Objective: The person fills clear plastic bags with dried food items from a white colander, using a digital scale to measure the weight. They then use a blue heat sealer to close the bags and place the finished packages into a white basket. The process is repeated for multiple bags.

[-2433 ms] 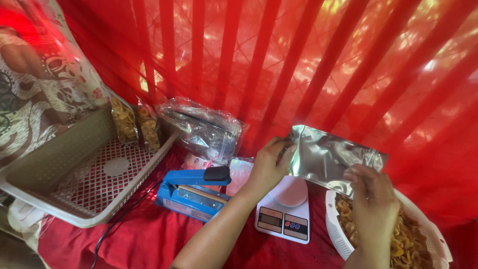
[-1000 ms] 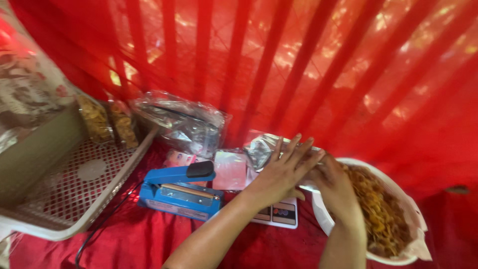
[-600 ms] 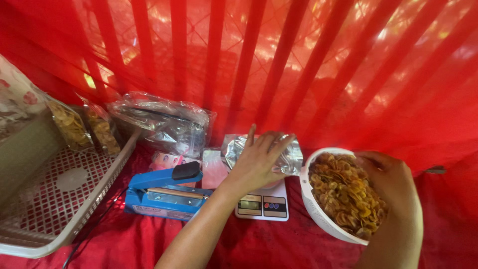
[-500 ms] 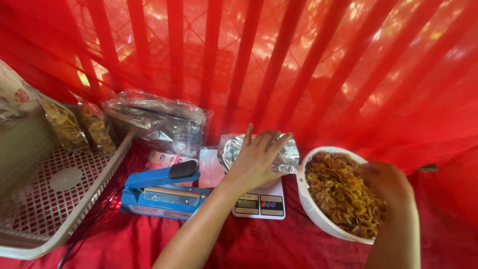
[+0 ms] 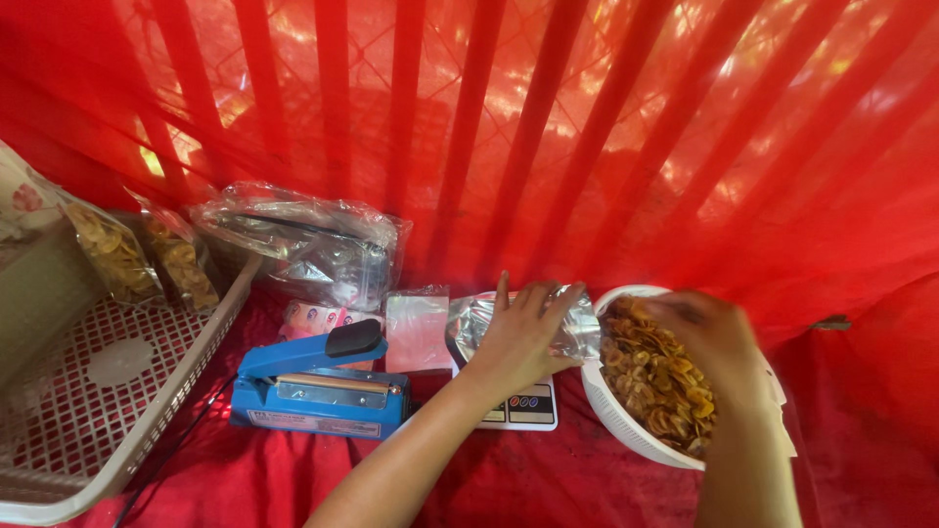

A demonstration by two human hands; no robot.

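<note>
Since prior frame right hand [image 5: 709, 337] dropped into chip bowl [image 5: 626, 430], fingers curled, blurred, can't tell if holding chips, w/ left hand [image 5: 518, 337] open flat on foil pouch [image 5: 577, 332] atop scale [image 5: 523, 406]; best keep pouch mouth steady.

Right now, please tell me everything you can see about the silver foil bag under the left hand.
The silver foil bag looks like shiny, crinkled metallic film. It lies on the small white scale, between the small clear plastic bags and the white bowl of chips. The left hand rests spread on top of it and hides its middle, so only its left and right ends show. Whether it holds anything cannot be seen.
</note>
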